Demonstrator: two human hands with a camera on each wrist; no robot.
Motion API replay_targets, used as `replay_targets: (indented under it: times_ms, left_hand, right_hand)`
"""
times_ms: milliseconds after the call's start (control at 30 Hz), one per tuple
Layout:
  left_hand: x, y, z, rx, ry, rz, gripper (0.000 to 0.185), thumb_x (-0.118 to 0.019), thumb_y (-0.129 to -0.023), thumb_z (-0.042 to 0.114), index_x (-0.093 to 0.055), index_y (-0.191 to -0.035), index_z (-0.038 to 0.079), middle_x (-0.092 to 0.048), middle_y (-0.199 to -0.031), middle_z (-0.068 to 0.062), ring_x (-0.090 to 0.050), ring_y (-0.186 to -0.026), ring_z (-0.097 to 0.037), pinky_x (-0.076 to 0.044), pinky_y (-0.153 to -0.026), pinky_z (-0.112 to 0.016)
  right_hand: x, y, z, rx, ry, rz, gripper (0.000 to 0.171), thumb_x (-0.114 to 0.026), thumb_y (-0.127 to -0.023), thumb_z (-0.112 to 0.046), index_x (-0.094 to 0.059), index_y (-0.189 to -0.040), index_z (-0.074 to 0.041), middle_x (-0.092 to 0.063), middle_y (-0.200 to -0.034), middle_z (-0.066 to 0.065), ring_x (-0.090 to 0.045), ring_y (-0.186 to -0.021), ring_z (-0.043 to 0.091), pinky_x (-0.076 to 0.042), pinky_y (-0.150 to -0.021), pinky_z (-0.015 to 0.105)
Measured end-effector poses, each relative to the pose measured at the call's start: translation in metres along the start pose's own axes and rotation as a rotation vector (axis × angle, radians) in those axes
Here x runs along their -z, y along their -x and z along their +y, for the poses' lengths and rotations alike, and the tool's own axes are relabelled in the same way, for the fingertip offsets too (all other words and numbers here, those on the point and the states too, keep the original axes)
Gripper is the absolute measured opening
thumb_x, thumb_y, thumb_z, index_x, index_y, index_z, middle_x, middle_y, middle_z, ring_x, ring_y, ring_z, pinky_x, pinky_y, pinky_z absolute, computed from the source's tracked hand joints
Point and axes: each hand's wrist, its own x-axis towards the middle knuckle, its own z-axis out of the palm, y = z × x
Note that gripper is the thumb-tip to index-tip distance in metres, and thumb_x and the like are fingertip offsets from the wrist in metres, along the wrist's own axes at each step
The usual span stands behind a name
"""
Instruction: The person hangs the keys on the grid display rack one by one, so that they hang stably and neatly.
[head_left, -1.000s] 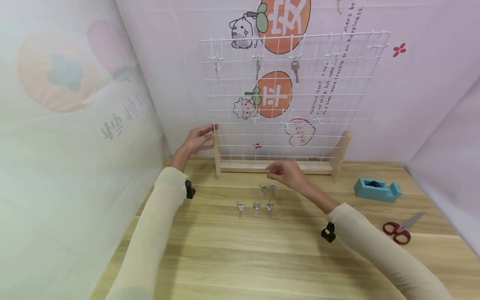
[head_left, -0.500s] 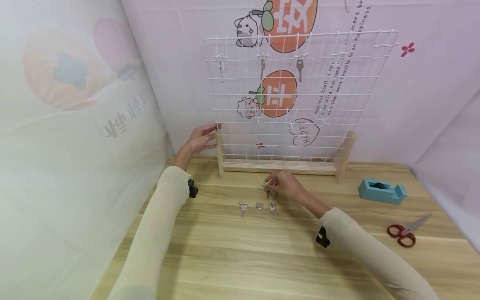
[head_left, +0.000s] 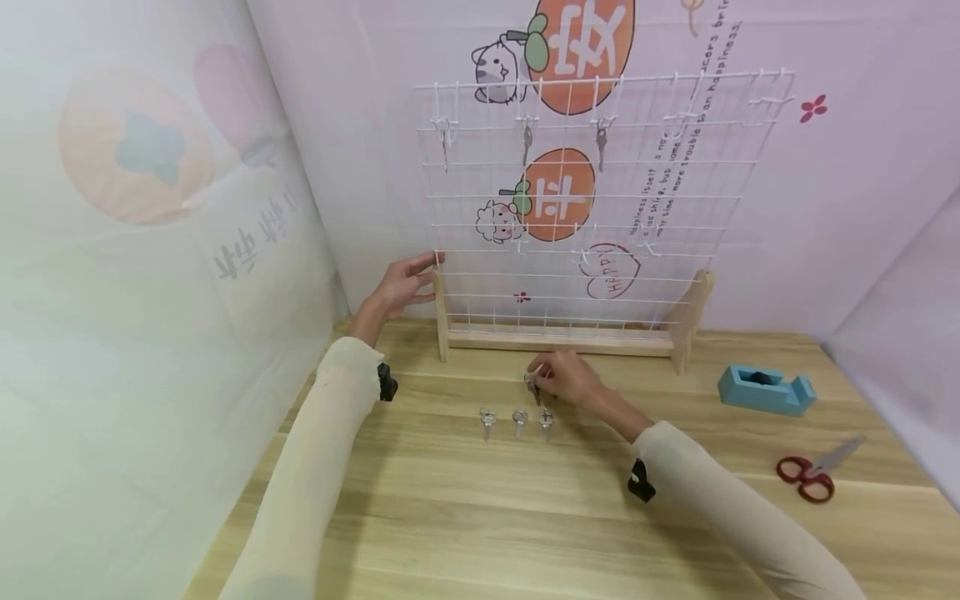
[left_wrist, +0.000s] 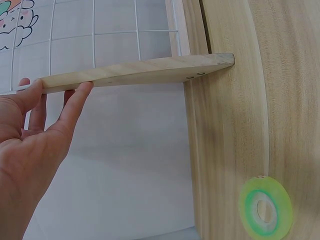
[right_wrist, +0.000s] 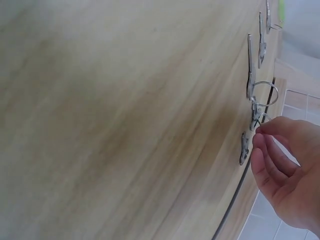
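Observation:
A white wire grid rack (head_left: pixel 592 200) stands on wooden feet at the back of the table. Three keys hang from hooks on its top row (head_left: pixel 527 140). My left hand (head_left: pixel 422 277) rests with straight fingers (left_wrist: pixel 75 102) against the rack's left wooden post (left_wrist: pixel 140 72). My right hand (head_left: pixel 540 377) is down on the table and pinches the ring of a loose key (right_wrist: pixel 244 148) between thumb and fingertips (right_wrist: pixel 260 141). Three more keys (head_left: pixel 519 420) lie in a row just in front of that hand, also seen in the right wrist view (right_wrist: pixel 250 70).
A blue tape dispenser (head_left: pixel 765 388) and red-handled scissors (head_left: pixel 806 477) lie at the right of the wooden table (head_left: pixel 480 517). A green tape roll (left_wrist: pixel 265 206) lies near the left wall. Printed fabric walls close in the back and both sides.
My right hand has dropped from near the rack's base to the table and closed its fingertips on the loose key's ring. The left hand stays on the post.

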Motion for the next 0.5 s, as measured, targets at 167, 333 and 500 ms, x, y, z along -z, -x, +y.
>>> replay_targets:
  times_ms: [167,333,500]
  left_hand:
    - [-0.001,-0.001,-0.003,-0.011,-0.008,0.007,0.050,-0.049,-0.110,0.003,-0.043,-0.158,0.010,-0.033,-0.168,-0.005,-0.032,-0.153,-0.029,-0.043,-0.116,-0.055]
    - [0.000,-0.003,-0.006,-0.015,-0.008,0.011,0.049,-0.050,-0.110,0.005,-0.044,-0.158,0.012,-0.033,-0.168,-0.004,-0.032,-0.154,-0.027,-0.044,-0.116,-0.054]
    - [0.000,-0.004,-0.008,-0.016,-0.005,0.022,0.048,-0.050,-0.110,0.006,-0.046,-0.157,0.014,-0.034,-0.168,-0.003,-0.033,-0.153,-0.027,-0.045,-0.115,-0.053]
  right_hand:
    - [0.007,0.006,-0.002,0.014,-0.038,0.038,0.019,-0.074,-0.092,-0.001,-0.078,-0.111,-0.003,-0.078,-0.093,0.008,-0.072,-0.080,0.015,-0.063,-0.068,0.027]
    - [0.021,0.010,-0.006,0.047,-0.043,0.082,0.019,-0.072,-0.094,-0.003,-0.078,-0.113,-0.003,-0.078,-0.091,0.008,-0.072,-0.080,0.018,-0.063,-0.071,0.032]
    - [0.041,0.013,-0.008,0.159,-0.041,0.164,0.016,-0.075,-0.091,0.001,-0.078,-0.107,-0.001,-0.077,-0.086,0.011,-0.072,-0.073,0.021,-0.059,-0.062,0.028]
